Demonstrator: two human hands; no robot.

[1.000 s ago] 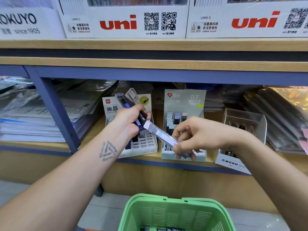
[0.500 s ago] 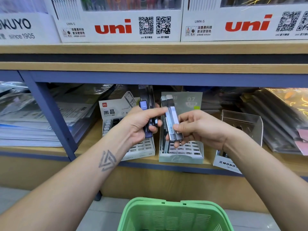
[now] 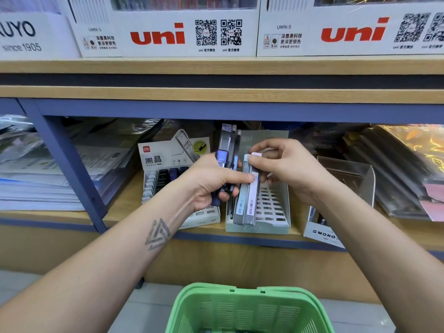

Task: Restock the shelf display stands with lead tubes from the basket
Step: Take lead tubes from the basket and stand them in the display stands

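My left hand [image 3: 211, 181] grips a bundle of dark lead tubes [image 3: 228, 145] that stand upright out of the fist, and its thumb touches a pale tube. My right hand [image 3: 286, 169] pinches the top of two pale grey lead tubes [image 3: 247, 200], held upright over the front left of the pale green display stand [image 3: 271, 212]. Left of it stands the white display stand [image 3: 153, 164] with dark tubes in its back slots. The green basket [image 3: 242, 308] sits below, between my forearms.
A clear MONO stand [image 3: 346, 179] is on the right of the shelf. Plastic-wrapped paper stacks [image 3: 45, 179] fill the left bay behind a blue upright post [image 3: 69, 164]. Dark wrapped packs [image 3: 403, 174] lie far right. White uni boxes [image 3: 165, 32] line the shelf above.
My right hand turned the pale tubes from slanted to upright and lowered them toward the green stand's slots. My left hand raised its dark bundle upright and its thumb now meets the pale tubes.
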